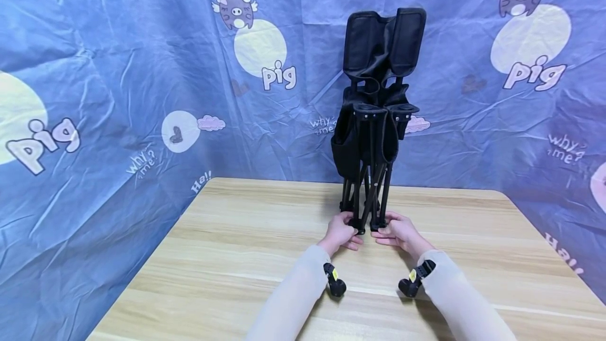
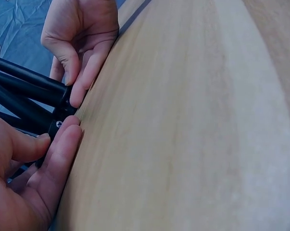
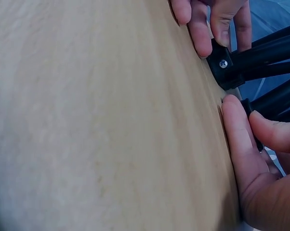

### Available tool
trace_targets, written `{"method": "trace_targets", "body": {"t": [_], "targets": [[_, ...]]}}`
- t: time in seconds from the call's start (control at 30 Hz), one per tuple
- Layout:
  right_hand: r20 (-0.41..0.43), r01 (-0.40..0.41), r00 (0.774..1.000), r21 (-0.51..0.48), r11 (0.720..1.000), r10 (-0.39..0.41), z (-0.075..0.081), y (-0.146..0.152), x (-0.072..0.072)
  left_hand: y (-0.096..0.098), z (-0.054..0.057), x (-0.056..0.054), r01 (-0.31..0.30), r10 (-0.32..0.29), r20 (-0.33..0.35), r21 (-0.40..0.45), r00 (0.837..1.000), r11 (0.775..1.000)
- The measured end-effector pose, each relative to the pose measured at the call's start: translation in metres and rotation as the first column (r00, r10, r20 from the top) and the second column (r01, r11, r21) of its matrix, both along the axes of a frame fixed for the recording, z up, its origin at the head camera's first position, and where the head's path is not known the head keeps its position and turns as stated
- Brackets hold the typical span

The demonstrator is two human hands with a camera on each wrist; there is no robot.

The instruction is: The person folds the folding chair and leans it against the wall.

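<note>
A black folding chair (image 1: 363,49), folded into a narrow bundle, stands upright on the wooden table (image 1: 246,236). My left hand (image 1: 338,231) pinches the foot at its front left between thumb and fingers, low against the tabletop. On the other side, my right hand (image 1: 400,233) holds the front right foot in the same way. In the right wrist view, a silver screw head shows on the plastic foot (image 3: 225,72) beside the left thumb. Dark tubes (image 2: 27,77) run up from the feet in the left wrist view. Fabric panels and pockets hang around the crossed legs.
Blue cloth (image 1: 156,93) printed with cartoon pigs hangs behind the table and along both sides. The table's back edge runs just behind the chair. Each wrist wears a small black camera, one on the left strap (image 1: 335,281) and one on the right strap (image 1: 416,279).
</note>
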State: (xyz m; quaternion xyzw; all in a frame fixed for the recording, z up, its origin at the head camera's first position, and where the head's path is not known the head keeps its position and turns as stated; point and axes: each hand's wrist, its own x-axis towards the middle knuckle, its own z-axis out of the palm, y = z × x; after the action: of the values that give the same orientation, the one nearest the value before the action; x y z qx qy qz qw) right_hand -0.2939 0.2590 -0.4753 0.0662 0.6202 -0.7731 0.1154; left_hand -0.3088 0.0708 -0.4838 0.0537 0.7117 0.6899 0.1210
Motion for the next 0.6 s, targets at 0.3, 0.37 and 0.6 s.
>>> {"method": "trace_targets", "body": {"t": [0.3,0.37,0.6], "targets": [[0.001,0.036,0.999,-0.042,0.998,-0.036,0.0010,-0.0035,-0.0051,0.0020,-0.0010,-0.0067,-0.041,0.041,-0.003,0.040,0.999,0.998],[0.000,0.039,0.999,-0.042,0.998,-0.039,0.0011,-0.0043,-0.0066,0.0024,-0.0006,-0.0079,-0.047,0.047,0.001,0.048,0.999,0.998],[0.013,0.078,0.997,-0.057,0.995,-0.077,0.0028,-0.0053,-0.0089,0.0042,0.0001,-0.0105,-0.077,0.077,0.003,0.063,0.997,0.995]]}}
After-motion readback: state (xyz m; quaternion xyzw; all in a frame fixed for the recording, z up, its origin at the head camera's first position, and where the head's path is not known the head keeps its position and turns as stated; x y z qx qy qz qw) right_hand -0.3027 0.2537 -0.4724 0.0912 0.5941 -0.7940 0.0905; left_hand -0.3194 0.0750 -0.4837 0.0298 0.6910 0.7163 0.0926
